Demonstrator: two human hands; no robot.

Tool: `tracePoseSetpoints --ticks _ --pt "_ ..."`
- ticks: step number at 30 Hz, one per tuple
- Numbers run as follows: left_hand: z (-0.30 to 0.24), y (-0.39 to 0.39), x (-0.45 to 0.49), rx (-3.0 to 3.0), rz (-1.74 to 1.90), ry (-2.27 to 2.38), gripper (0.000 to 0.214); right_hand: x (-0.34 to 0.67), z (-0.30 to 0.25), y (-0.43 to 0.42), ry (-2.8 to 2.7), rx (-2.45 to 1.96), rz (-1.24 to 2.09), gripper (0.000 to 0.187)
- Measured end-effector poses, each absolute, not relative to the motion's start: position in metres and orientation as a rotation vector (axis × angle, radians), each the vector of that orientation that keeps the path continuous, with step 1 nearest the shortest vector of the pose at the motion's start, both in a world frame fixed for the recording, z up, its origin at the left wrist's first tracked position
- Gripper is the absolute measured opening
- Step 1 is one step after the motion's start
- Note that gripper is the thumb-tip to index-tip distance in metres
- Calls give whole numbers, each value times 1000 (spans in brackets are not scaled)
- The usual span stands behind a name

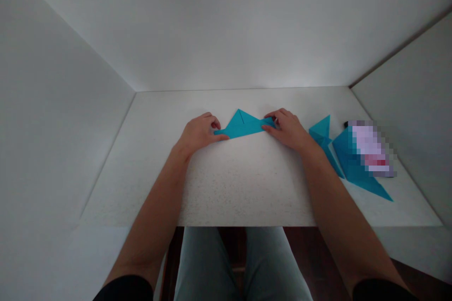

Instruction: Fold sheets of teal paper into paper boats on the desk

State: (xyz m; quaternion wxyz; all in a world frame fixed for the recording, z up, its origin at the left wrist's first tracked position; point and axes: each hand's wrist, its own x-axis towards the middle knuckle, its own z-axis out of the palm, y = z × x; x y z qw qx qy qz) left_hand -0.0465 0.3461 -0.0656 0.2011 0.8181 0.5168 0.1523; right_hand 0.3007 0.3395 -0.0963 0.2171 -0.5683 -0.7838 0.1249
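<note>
Since the paper [243, 126] lies flat w/ its long axis L–R across the table [226, 188], peak pointing away, each hand has one end. Left hand [199, 132] pinches the L tip betw. thumb & fingers; right hand [287, 129] looks clamped on the R tip likewise. The paper sits between the hands, both equally near. Spare sheets [349, 164] lie apart to the R.
</note>
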Motion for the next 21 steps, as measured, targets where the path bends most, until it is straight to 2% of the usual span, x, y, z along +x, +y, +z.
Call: tracePoseSetpoints --ticks 11,21 --pt "-60 345 -43 2157 371 1451 35 296 -86 337 -2145 -1526 478 25" --pt "-64 344 -44 2086 397 1485 42 297 -83 336 -2129 -1552 579 32"
